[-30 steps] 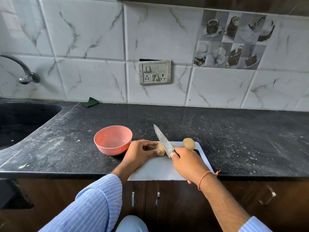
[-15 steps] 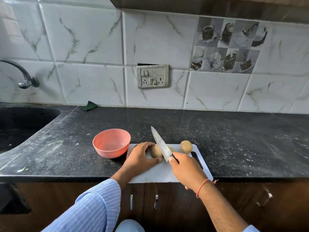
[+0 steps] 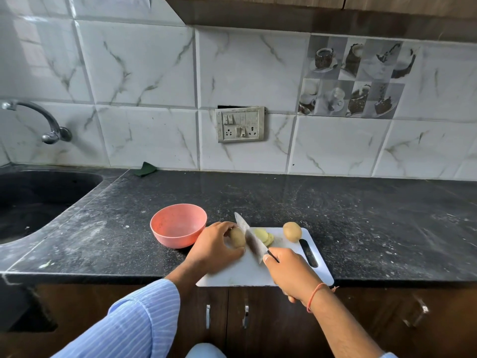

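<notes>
A white cutting board [image 3: 240, 273] lies at the counter's front edge. My left hand [image 3: 214, 248] grips a partly cut potato [image 3: 237, 237] on the board. My right hand [image 3: 290, 272] holds a knife [image 3: 249, 237] by its handle, the blade set against the potato's cut face and pointing away from me. Several pale slices [image 3: 263, 236] lie just right of the blade. A whole potato [image 3: 292, 232] rests at the board's far right corner.
A pink bowl [image 3: 178, 225] stands on the black counter [image 3: 361, 228] just left of the board, close to my left hand. A dark sink [image 3: 38, 197] with a tap [image 3: 49, 125] is at far left. A green scrap [image 3: 145, 169] lies by the tiled wall.
The knife has come down through the potato, and fresh slices now show to the right of the blade. The camera has tilted up a little; both hands keep their hold.
</notes>
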`<state>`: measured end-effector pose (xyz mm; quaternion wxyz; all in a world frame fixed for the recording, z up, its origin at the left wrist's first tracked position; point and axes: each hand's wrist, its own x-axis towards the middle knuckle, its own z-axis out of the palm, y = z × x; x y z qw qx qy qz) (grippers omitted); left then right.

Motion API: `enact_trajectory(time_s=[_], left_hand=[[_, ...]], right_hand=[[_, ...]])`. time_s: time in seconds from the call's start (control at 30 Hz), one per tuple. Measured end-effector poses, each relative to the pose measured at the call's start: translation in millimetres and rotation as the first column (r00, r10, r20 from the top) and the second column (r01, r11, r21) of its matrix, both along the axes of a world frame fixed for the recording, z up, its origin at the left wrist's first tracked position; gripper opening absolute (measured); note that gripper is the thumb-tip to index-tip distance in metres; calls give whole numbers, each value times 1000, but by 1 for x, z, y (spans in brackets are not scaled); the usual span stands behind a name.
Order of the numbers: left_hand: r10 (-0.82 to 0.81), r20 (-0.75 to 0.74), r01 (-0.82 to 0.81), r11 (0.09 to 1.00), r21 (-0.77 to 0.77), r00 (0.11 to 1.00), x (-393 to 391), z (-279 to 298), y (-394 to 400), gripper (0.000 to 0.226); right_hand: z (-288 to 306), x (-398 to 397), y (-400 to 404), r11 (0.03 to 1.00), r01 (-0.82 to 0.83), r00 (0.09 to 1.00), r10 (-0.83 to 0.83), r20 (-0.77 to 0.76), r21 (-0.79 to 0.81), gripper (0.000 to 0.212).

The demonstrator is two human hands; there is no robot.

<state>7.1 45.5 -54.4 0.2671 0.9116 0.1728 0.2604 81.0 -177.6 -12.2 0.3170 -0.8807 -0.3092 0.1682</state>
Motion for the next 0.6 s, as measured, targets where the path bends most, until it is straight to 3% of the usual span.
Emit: enact_trajectory(time_s=[0.1,0.23,0.33,0.6], left_hand=[[-31,54,35,997,-75,998,-6,0,2,30],[-85,39,91,982,-167,996,-5,-15,7,58],[-116,0,114,983,-143,993,0,-17,14,71],[-147,-84,131,975,-177,986,3,4,14,54]], right_hand=[[-7,-5,4,1000,-4,999,4,-51,3,32],[-10,-7,4,1000,9,998,-9,-61,-4,32],[-9,-6,2,1000,14,998,-13,-55,12,31],[-5,-5,3,998,16,999,-14,-47,57,31]])
